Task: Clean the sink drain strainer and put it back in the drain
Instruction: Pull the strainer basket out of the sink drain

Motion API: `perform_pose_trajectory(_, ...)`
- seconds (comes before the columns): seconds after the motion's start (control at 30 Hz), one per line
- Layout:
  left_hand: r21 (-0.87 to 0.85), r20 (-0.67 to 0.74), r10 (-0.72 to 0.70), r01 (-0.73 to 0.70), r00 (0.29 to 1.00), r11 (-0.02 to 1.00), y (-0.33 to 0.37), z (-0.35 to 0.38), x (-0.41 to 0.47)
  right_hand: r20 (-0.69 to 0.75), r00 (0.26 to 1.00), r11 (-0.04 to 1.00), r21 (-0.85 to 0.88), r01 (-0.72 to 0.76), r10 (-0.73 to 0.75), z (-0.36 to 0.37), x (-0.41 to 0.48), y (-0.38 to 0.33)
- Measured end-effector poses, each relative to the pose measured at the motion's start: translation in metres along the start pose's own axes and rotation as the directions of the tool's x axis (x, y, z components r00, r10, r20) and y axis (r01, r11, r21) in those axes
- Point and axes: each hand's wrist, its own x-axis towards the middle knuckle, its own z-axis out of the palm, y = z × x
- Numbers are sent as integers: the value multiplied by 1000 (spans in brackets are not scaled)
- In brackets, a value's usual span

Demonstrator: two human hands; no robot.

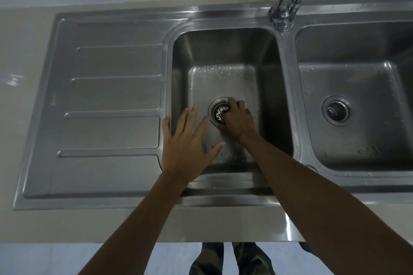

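A round perforated metal strainer sits in the drain of the middle sink basin. My right hand reaches down into the basin and its curled fingers grip the strainer's right side, hiding that part. My left hand hovers flat over the basin's left rim, fingers spread and straight, holding nothing. Water drops lie on the basin floor.
A ribbed steel drainboard lies left of the basin. A second basin with its own drain strainer is on the right. A chrome faucet stands behind, between the basins. The beige counter surrounds the sink.
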Motion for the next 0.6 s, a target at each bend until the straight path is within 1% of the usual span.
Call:
perform_pose_trajectory(0.1,3,-12,0,0,1000,1000,-1,2,0,29,1000,1000,28,9,-9,0,5,0)
perform_pose_trajectory(0.27,-1,-32,6,-7,999,1000,-1,7,0,15,999,999,-29,37,-37,-1,7,2)
perform_pose_trajectory(0.47,1,-28,-5,5,1000,1000,-2,11,3,-1,1000,994,106,21,-21,-4,7,2)
perform_pose_trajectory(0.6,13,-22,8,-7,1000,1000,-2,12,3,42,999,993,120,21,-26,-8,10,5)
